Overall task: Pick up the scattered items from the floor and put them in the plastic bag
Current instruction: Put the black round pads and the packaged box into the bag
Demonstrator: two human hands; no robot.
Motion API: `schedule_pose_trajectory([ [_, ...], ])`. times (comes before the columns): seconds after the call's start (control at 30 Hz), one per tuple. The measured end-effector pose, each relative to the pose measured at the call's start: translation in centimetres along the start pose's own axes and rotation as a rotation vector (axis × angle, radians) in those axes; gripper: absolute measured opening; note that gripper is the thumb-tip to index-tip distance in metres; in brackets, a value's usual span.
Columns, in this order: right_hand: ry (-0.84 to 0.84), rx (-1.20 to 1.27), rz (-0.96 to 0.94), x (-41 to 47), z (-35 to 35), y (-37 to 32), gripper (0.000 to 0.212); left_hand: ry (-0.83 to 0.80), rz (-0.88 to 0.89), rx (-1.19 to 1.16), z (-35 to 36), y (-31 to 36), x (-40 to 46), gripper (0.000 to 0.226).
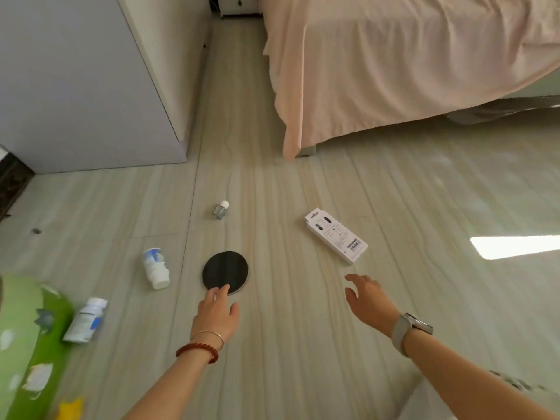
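A pale striped floor [303, 344] fills the view, seen from the head of a person reaching down. At two o'clock stands a bed [409, 71] under a pink sheet; at ten o'clock, a grey cabinet [75, 86]. At eight o'clock, a green bag [27, 338] lies at the frame's edge, and I judge it to be the plastic bag. Five items are scattered. A white box [335, 235] lies flat at one o'clock. A black disc [225, 272] lies at the centre. One white bottle [156, 268] lies on its side at nine o'clock; another bottle [86, 320] lies touching the bag. A small vial [221, 210] stands at twelve o'clock. The left hand [215, 313], fingers straight, touches the disc's near edge, holding nothing. The right hand [368, 301] hovers spread wide just short of the box, empty. The disc looks thin and light, so lift it by its rim. The box looks stiff and light; take it across its narrow sides.
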State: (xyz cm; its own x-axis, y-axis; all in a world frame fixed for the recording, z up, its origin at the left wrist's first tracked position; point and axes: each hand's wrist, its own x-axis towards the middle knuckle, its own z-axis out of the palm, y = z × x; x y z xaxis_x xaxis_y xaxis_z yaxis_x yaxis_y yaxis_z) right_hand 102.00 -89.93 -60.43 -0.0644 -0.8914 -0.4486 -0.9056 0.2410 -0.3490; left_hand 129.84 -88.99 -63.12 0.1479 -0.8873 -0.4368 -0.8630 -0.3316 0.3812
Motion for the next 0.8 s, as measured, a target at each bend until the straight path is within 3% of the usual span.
schedule_pose_trajectory([
  [0.1, 0.068, -0.062, 0.028, 6.4, 2.4, 1.5, 0.043, -0.02, -0.164, -0.014, 3.3, -0.5, 5.1, 0.053],
  [0.27, 0.335, -0.048, -0.004, 15.5, 4.3, 2.6, 0.044, 0.096, -0.419, -0.075, 6.2, -1.4, 11.7, 0.074],
  [0.37, 0.25, -0.086, 0.103, 20.1, 5.1, 3.3, 0.07, 0.125, -0.52, -0.106, 6.6, -2.2, 14.5, 0.095],
  [0.43, 0.203, -0.182, 0.105, 21.7, 6.9, 4.1, 0.08, 0.111, -0.543, -0.128, 6.6, -2.8, 15.7, 0.105],
  [0.53, 0.269, -0.239, -0.028, 21.9, 8.7, 4.7, 0.068, 0.081, -0.523, -0.085, 6.2, -2.5, 16.6, 0.106],
  [0.8, 0.285, -0.439, -0.089, 22.0, 8.3, 3.6, 0.064, 0.06, -0.555, -0.012, 3.9, -0.2, 17.2, 0.111],
])
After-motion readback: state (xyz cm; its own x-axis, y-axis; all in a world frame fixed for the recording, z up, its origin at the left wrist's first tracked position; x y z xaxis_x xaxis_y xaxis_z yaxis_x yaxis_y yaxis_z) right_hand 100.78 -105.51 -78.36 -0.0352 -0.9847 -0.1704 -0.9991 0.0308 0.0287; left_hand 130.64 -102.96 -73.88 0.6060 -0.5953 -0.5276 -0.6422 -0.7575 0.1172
